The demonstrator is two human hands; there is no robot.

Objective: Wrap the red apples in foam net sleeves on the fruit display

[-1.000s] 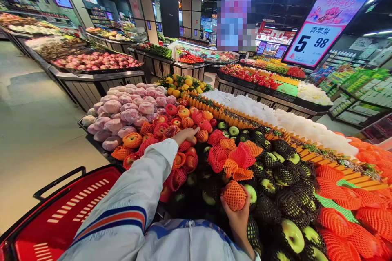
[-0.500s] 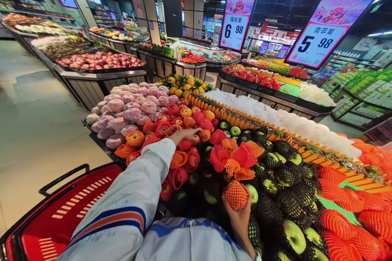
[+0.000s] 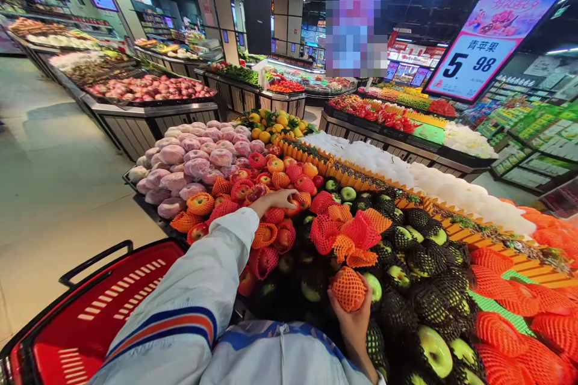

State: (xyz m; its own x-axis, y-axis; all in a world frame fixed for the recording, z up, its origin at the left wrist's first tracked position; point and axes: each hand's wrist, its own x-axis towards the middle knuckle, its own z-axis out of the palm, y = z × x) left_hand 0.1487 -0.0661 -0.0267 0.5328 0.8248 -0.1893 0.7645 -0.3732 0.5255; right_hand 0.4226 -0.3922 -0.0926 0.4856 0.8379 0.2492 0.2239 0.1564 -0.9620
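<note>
My right hand (image 3: 354, 319) is closed round a fruit in an orange foam net (image 3: 347, 289), held just above the green apples in black nets (image 3: 428, 313). My left arm in a white sleeve stretches out over the display. My left hand (image 3: 276, 199) lies on the red apples in red and orange nets (image 3: 253, 192), fingers curled round an apple (image 3: 293, 207). A heap of loose empty orange and red nets (image 3: 347, 234) lies between the two hands.
A red shopping basket (image 3: 85, 319) with a black handle stands at my lower left. Pink-wrapped fruit (image 3: 189, 159) is piled at the display's far left, oranges (image 3: 275, 123) behind. A price sign reading 5.98 (image 3: 474, 63) hangs at right. Tiled aisle floor (image 3: 54, 180) runs along the left.
My left hand has settled onto an apple and its fingers have curled round it. My right hand with the netted fruit has hardly moved.
</note>
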